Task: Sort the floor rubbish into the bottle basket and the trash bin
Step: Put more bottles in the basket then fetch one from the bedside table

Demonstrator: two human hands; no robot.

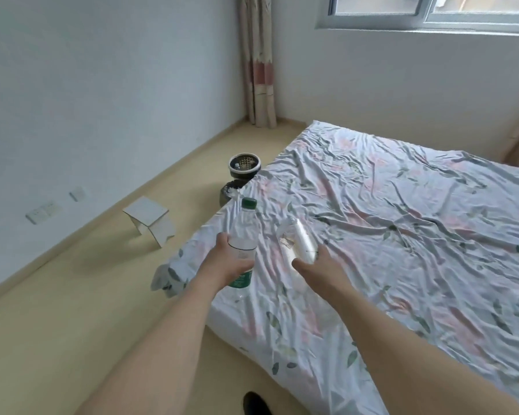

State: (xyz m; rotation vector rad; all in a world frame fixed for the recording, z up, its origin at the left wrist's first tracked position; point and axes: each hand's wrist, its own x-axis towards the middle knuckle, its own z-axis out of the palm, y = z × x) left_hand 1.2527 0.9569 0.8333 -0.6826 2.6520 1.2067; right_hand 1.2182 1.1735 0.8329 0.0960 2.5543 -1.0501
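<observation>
My left hand (226, 263) grips a clear plastic bottle (242, 235) with a green cap and green label, held upright over the bed's corner. My right hand (319, 269) holds a second clear bottle (300, 239), without a visible cap, tilted away from me. Ahead on the floor beside the bed stands a dark round basket (244, 166) with a white rim and a bottle top showing inside. Just in front of it is another dark container (229, 190) with something white crumpled in it, partly hidden by the bed's edge. An open white cardboard box (150, 218) lies on the floor to the left.
The bed (387, 235), covered in a wrinkled floral sheet, fills the right half. A strip of beige floor (72, 295) runs between bed and left wall toward the corner with a curtain (256, 61). Wall sockets (42, 212) sit low on the left wall. My shoe (255, 404) shows below.
</observation>
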